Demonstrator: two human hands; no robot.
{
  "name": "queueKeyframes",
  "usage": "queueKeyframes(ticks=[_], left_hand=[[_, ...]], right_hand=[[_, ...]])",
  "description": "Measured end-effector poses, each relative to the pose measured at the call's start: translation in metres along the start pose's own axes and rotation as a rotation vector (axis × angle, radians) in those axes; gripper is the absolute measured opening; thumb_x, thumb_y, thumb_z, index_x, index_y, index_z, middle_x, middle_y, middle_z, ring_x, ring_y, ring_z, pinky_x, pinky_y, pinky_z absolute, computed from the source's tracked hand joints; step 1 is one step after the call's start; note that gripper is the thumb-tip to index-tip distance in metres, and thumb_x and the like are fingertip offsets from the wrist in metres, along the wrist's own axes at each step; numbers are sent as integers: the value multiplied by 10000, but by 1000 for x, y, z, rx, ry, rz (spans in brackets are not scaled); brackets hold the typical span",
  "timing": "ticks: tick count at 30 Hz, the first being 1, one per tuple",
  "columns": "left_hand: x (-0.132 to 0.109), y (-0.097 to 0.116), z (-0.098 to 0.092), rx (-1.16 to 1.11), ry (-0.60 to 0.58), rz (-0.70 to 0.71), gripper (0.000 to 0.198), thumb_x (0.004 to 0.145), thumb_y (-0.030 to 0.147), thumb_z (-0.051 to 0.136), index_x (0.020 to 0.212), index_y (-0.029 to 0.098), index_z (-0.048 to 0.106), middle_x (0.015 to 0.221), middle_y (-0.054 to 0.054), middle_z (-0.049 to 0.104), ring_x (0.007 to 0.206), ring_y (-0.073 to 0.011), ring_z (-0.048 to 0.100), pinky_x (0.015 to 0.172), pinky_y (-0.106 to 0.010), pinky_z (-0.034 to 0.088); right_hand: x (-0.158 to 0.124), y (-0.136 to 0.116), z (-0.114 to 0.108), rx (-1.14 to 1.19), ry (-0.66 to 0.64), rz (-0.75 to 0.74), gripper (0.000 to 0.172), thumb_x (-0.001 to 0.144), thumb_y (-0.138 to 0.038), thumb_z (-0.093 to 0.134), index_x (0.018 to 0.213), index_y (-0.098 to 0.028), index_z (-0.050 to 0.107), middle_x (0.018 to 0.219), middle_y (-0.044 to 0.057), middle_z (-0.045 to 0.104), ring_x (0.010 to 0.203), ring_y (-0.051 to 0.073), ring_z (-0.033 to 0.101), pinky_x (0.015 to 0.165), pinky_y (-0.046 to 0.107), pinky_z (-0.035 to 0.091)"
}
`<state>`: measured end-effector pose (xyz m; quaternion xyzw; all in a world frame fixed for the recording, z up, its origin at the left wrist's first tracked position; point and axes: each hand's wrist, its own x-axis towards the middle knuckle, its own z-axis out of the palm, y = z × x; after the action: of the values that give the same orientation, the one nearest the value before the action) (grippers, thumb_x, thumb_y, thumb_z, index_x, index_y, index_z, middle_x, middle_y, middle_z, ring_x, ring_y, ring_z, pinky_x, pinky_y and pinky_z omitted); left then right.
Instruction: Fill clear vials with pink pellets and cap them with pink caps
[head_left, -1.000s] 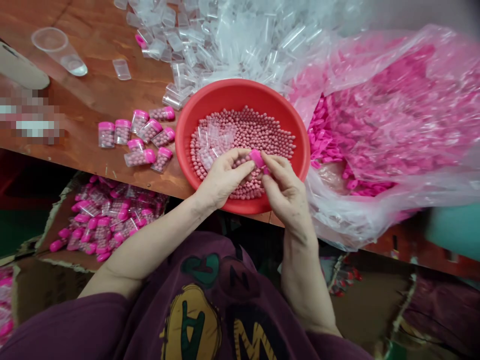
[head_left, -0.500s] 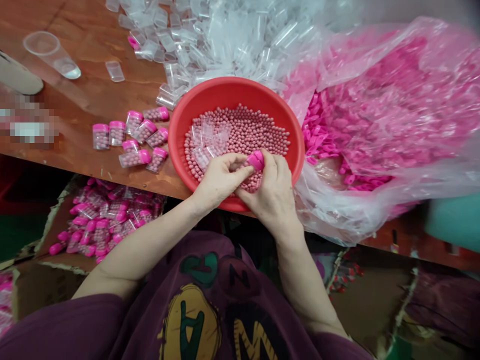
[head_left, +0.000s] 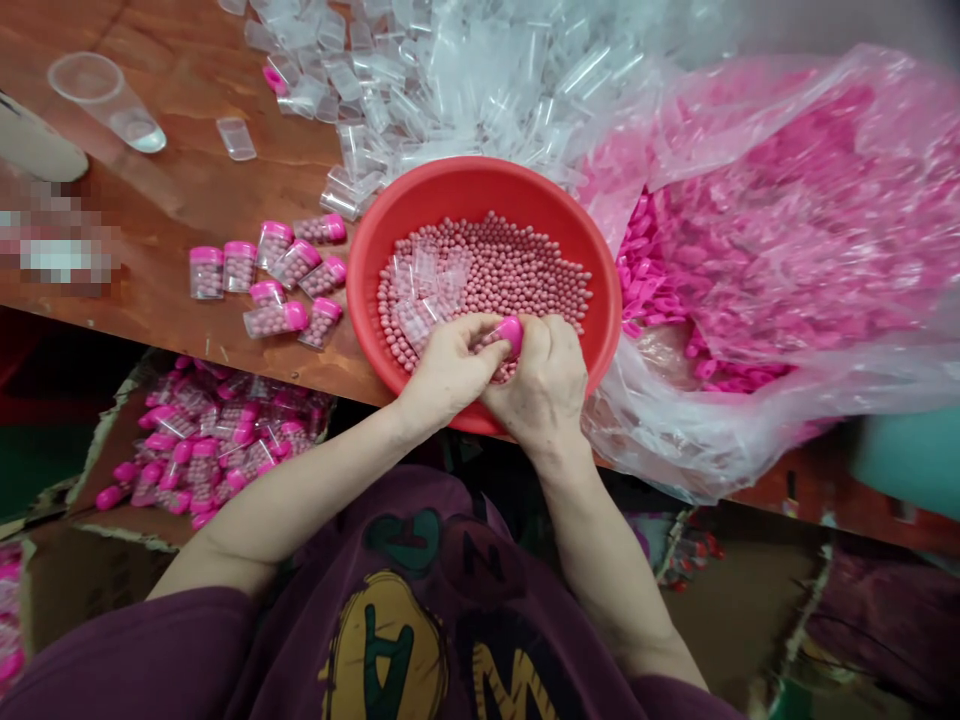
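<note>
Beads (head_left: 529, 265), small, round and dusty pink, spread over the floor of the wide red plastic basin (head_left: 480, 182), and just above them I find the thing being handled: a small clear cylindrical plastic bottle (head_left: 487, 337) with a bright-pink rounded cap (head_left: 511, 332). From my remote seat I see the left hand (head_left: 454, 365) grasping the clear barrel between thumb and fingers, the capped end pointing toward the right hand (head_left: 544, 375). That second hand curls its fingers against the cap's side; their tips are hidden, so I cannot tell whether they pinch it or merely press.

I judge the bottle light and fairly stiff, its smooth wall liable to slide in a loose grip and perhaps to crack under a hard squeeze. I would take hold around the middle of the barrel, as the left hand does, leaving the cap exposed for the other fingers.

Small clear plastic pieces (head_left: 427, 285) lie on the beads at the basin's left. On the brown wooden table (head_left: 292, 190), left of the basin, I see pink-capped bottles (head_left: 297, 265) with beads inside. Clear plastic tubes (head_left: 420, 105) are heaped beyond the basin, and bright-pink plastic parts (head_left: 652, 285) fill a clear plastic bag (head_left: 705, 455) on its right.
</note>
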<state>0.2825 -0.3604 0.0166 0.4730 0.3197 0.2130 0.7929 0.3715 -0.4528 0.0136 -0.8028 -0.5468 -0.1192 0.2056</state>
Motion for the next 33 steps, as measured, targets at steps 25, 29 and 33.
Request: queueKeyframes(ticks=[25, 29, 33], left_hand=[[29, 46, -74, 860, 202, 452, 253, 904, 123, 652, 1128, 149, 766, 1140, -89, 796, 1099, -230, 717, 1094, -401, 539], [32, 43, -60, 469, 199, 219, 527, 776, 138, 815, 1293, 121, 710, 1245, -132, 758, 1021, -217, 719, 985, -384, 592], [27, 40, -42, 11, 203, 51, 443, 720, 149, 866, 1137, 123, 717, 1140, -113, 764, 856, -153, 706, 775, -285, 597]], right_hand=[[87, 22, 47, 410, -684, 106, 413, 879, -235, 680, 1270, -102, 699, 1010, 102, 800, 849, 240, 709, 844, 368, 570], [71, 28, 27, 829, -610, 194, 394, 911, -363, 712, 1237, -140, 707, 1067, 75, 786, 923, 205, 714, 870, 354, 599], [51, 27, 14, 1165, -624, 318, 491, 925, -457, 740, 1338, -205, 656, 1200, 69, 792, 1112, 215, 743, 987, 395, 635]])
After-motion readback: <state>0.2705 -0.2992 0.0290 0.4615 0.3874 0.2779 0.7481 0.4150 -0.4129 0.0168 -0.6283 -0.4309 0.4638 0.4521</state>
